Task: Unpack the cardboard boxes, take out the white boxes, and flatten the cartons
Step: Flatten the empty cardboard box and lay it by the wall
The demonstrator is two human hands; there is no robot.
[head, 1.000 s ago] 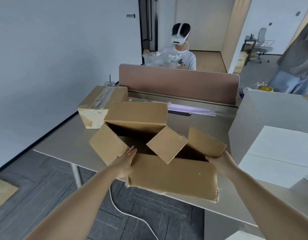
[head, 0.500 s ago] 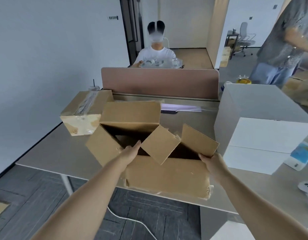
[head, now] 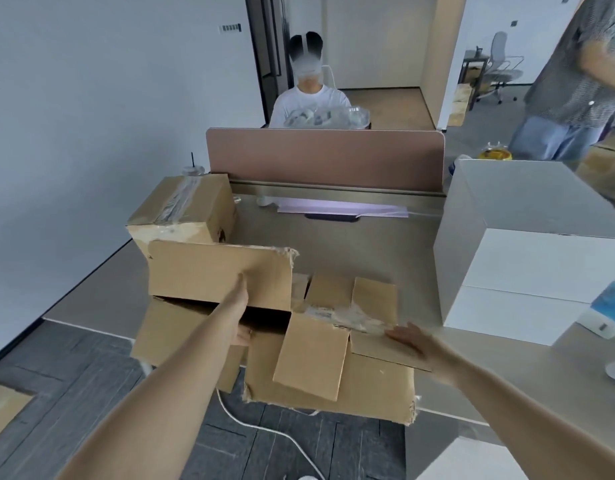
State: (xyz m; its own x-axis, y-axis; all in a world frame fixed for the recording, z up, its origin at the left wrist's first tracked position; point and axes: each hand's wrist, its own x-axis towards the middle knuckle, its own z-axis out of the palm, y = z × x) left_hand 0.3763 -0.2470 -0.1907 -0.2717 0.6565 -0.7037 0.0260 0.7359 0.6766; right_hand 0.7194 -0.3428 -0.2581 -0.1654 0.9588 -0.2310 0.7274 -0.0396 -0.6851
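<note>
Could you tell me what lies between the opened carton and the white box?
Only bare desk separates the opened carton and the white box, per head view.

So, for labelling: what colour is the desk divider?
Dusty pink-brown divider, clearest in the head view.

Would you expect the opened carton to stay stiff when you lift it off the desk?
Probably floppy: the opened carton is half collapsed, its flaps splayed loose. Likely light, since nothing shows inside. Its torn edges may tear further.

Left hand [head: 239,308] reaches forward, fingers straight, pointing up; right hand [head: 415,342] lies flat, palm down.
</note>
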